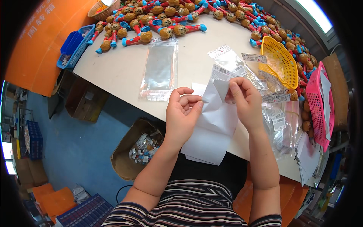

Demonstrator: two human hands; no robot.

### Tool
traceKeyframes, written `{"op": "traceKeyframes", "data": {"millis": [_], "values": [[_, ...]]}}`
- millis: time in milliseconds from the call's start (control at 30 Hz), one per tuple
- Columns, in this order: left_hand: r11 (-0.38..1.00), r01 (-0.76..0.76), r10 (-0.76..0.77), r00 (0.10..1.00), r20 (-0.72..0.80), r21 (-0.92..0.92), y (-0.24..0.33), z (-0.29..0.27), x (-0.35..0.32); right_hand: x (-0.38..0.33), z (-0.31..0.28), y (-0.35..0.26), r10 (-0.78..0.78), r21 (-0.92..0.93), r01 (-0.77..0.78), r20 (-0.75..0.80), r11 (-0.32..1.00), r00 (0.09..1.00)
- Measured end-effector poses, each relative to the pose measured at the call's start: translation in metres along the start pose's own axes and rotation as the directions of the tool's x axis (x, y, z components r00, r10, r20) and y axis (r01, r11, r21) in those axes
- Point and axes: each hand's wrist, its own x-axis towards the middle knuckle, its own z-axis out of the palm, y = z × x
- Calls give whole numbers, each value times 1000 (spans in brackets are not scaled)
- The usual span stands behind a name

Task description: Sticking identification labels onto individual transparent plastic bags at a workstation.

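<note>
Over the near edge of the table (117,72), a creased white sheet (215,125) is held up, its lower end above the person's lap (204,173). The left hand (181,115) pinches its left edge between thumb and fingertips, apparently to steady it; the right hand (246,100) pinches the upper right part, thumb against fingers, seemingly so the 2 grips work against each other. Just beyond, 1 clear bag (160,60) lies flat, likely for easy reach. Labelled bags (279,123) overlap at the right, near a yellow basket (294,73) and a pink basket (313,92). Brown-headed red-and-blue toys (166,33) line the far side, perhaps to leave working room.
</note>
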Motion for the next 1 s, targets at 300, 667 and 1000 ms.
{"op": "traceKeyframes", "data": {"millis": [300,667,1000], "values": [[994,45,-58,989,-137,-97,-11,-2,5,4,-35,8,95,347,22,-316,938,944],[910,-50,144,969,-201,411,-39,7,26,-6,-101,-31,60,430,454,-774,780,630],[140,183,626,745,-230,973,37,-76,79,-62,-73,-35,13,437,375,-666,818,746]]}}
